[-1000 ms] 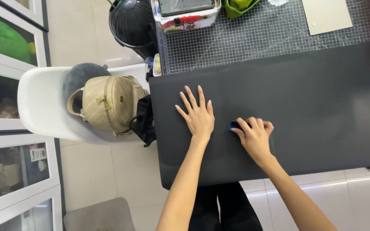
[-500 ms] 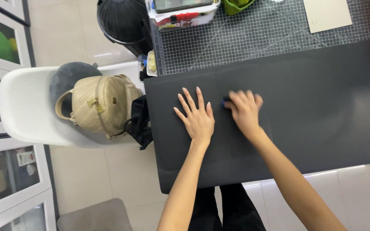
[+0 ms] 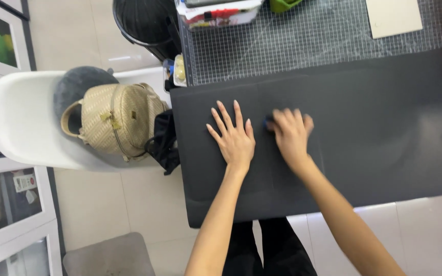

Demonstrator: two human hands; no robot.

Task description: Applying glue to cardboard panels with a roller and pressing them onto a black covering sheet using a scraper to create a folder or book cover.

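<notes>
Black sheet (image 3: 364, 122), matte, lies flat across the desk (image 3: 303, 46) w/ its near edge hanging over the front. Left hand (image 3: 235, 139) is flat on it, fingers spread wide, palm down, holding nothing. Right hand (image 3: 291, 134) sits just beside it, fingers curled together over a small blue object (image 3: 268, 121) pressed to the sheet; only a sliver of blue shows at the fingertips, so can't tell what it is or how the grip closes round it.

Risks, as I judge them: the overhanging edge has no support, so weight near the front could let the sheet tip or slide off. Left hand pins only one spot, so a hard push from the right hand could skew the sheet or buckle it along the faint crease lines. Right hand is blurred, i.e. moving quick; the blue object could slip out.

Desk top under the sheet is a grey gridded cutting mat (image 3: 303, 46); a storage box (image 3: 221, 13), a pale card (image 3: 392, 16) and a green item (image 3: 282, 4) sit at the far edge. Left of the desk: black bin (image 3: 141, 23), white chair (image 3: 24, 122) w/ grey cushion (image 3: 78, 87) and woven beige backpack (image 3: 116, 117), glass-door cabinets (image 3: 1, 214). Floor is pale tile (image 3: 103, 204).
</notes>
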